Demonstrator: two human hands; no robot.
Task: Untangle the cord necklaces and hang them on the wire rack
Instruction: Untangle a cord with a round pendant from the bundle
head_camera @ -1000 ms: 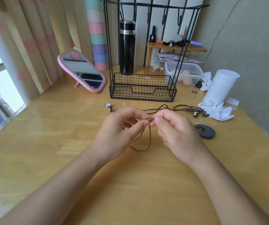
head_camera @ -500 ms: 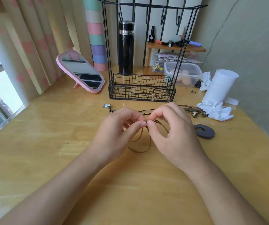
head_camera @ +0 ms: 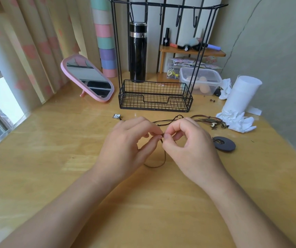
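Pinching one brown cord (head_camera: 165, 159), the left hand (head_camera: 125, 145) and right hand (head_camera: 192, 151) meet tip to tip over the desk (head_camera: 72, 176), fingers (head_camera: 153, 139) curled narrow on it. Its loop curves just nearer than them. Right of the fingers lies a dark disc (head_camera: 224, 144). Beyond them more cords (head_camera: 168, 120) trail to a tangle (head_camera: 213, 121), a charm (head_camera: 116, 116) sits beyond-left, and the rack (head_camera: 154, 97) stands farther back.

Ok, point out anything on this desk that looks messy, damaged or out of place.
Crumpled white tissue lies heaped at the foot of the paper roll. Small loose beads sit stray on the wooden table beside the clear plastic tub. A long crack runs down the right wall.
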